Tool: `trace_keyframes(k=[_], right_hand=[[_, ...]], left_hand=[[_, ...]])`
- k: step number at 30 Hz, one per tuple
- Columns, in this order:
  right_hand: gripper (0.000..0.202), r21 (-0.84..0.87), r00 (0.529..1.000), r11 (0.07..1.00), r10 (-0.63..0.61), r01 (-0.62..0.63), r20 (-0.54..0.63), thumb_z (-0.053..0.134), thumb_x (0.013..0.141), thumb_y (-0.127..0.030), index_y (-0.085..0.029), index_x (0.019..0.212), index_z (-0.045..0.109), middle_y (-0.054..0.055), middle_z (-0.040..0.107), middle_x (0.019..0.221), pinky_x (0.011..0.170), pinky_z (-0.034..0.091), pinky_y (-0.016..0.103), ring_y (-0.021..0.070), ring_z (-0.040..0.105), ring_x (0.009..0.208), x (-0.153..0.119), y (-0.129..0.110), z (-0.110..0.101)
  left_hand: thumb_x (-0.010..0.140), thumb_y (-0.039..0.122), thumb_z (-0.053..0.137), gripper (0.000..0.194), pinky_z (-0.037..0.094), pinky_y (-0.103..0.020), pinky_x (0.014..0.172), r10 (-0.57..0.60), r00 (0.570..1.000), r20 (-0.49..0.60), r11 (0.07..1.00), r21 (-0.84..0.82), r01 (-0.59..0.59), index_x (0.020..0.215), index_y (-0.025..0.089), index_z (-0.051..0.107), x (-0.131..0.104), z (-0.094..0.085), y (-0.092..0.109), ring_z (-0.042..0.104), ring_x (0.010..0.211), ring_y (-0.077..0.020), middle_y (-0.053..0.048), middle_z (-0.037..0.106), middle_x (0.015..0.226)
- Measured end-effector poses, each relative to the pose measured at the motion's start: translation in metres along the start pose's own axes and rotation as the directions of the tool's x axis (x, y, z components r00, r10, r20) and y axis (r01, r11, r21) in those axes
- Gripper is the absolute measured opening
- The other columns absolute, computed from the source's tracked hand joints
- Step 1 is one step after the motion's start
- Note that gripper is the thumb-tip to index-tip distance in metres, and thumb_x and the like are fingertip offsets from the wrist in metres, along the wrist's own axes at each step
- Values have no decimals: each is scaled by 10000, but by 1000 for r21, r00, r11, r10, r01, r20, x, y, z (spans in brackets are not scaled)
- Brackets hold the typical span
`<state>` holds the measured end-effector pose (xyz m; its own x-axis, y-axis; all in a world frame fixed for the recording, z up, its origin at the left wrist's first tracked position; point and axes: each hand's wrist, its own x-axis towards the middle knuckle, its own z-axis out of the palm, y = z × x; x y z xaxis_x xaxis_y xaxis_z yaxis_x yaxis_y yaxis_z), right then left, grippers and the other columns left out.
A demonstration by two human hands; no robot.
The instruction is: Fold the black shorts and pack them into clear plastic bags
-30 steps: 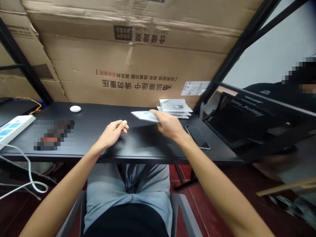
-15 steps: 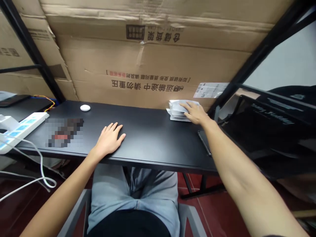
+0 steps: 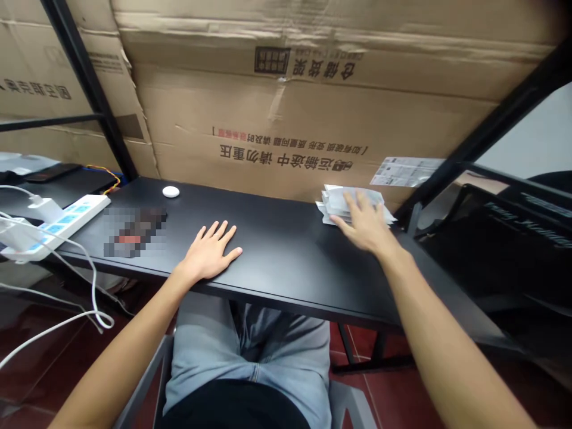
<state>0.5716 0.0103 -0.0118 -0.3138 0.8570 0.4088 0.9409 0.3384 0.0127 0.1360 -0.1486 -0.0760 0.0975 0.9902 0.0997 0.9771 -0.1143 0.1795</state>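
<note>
Chair (image 3: pixel 351 405), grey, with armrests; the wearer's light blue jeans (image 3: pixel 205 342) between them, knees under the tabletop's front edge.

Tabletop (image 3: pixel 277 256), black, smooth, long.

Left hand (image 3: pixel 210 253), bare: palm down on the tabletop, close to the front edge and left of its middle; fingers spread, thumb pointing right.

Dark item (image 3: pixel 138 232), pixelated, a reddish patch at its lower end: towards the tabletop's left edge; kind cannot be told.

Power strip (image 3: pixel 74 223), white with blue sockets, plugs fitted: slantwise along the left edge, white cables (image 3: pixel 93 292) looping down in front.

Right hand (image 3: pixel 369 226), bare, slightly blurred: fingers spread over the stack listed next; whether it presses or only hovers cannot be told.

Stack of packets (image 3: pixel 333 202), whitish, flat, edges unevenly aligned: at the back edge, towards the back right corner, partly covered by the right hand.

Oval object (image 3: pixel 170 192), white, small: near the back left corner.

Cardboard sheet (image 3: pixel 268 107), brown, printed characters upside down: upright behind the back edge.

Label (image 3: pixel 404 171), white, printed: on the cardboard, right of the stack.
</note>
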Motion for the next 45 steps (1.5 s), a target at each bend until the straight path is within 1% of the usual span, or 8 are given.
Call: trace_keyframes(k=[3,5,7,10,20,28,40,45], right_hand=[[829,161,989,986,-56,33,139,378,1150,-739,-249,1819,390,187,262,1929,1419,178,782,412,272,1791,-52,-50,1],[847,233,955,972,-83,15,284,362,1141,-772,-268,1821,391,160,251,1936,1427,194,755,391,229,1806,-85,-75,3],[882,231,927,972,-48,-43,373,355,1132,-792,-248,1826,382,159,236,1938,1434,178,748,389,197,1812,-109,-91,6],[881,192,931,977,17,-94,366,352,1137,-773,-220,1822,391,159,248,1934,1444,161,735,387,202,1812,-125,-97,10],[780,244,971,967,10,-70,239,407,1144,-733,-254,1750,519,170,418,1867,1412,277,758,404,354,1762,-131,-90,21],[733,262,973,961,24,-85,228,438,1144,-700,-265,1723,554,158,456,1849,1418,286,739,397,365,1759,-132,-91,20],[736,277,972,956,26,-92,233,449,1140,-691,-241,1710,567,172,451,1849,1421,277,738,398,360,1761,-132,-91,21],[694,305,979,949,17,-80,204,462,1139,-692,-296,1697,579,150,473,1841,1412,285,753,400,380,1752,-133,-90,22]], left_hand=[[1127,807,313,904,177,-631,1462,1,1000,-6,1000,-4,-1,1856,274,353,-1,0,1,182,1818,-352,-74,273,1927],[1121,817,317,901,156,-634,1465,-1,1000,-1,1000,-5,1,1854,295,357,-1,0,2,178,1819,-351,-61,266,1930],[1120,822,309,900,133,-636,1468,-3,1000,9,1000,-5,3,1855,304,355,-1,-1,3,173,1820,-347,-52,251,1933],[1120,826,298,909,121,-646,1467,-5,1000,17,1000,-8,5,1857,296,348,-1,-1,2,166,1822,-343,-52,236,1935],[1117,826,334,881,143,-641,1461,3,1000,-28,999,-39,-4,1841,328,389,-1,2,0,210,1813,-346,-59,299,1920],[1115,834,332,895,145,-643,1461,2,1000,-18,999,-41,-3,1840,312,391,-1,1,0,205,1814,-348,-65,294,1921],[1125,808,345,855,164,-635,1460,-1,1000,-29,999,-34,0,1828,327,416,-1,2,-2,222,1810,-343,-61,309,1918],[1128,800,350,844,164,-630,1461,1,999,-37,999,-36,-3,1824,329,427,-1,3,-3,227,1809,-342,-61,317,1916]])
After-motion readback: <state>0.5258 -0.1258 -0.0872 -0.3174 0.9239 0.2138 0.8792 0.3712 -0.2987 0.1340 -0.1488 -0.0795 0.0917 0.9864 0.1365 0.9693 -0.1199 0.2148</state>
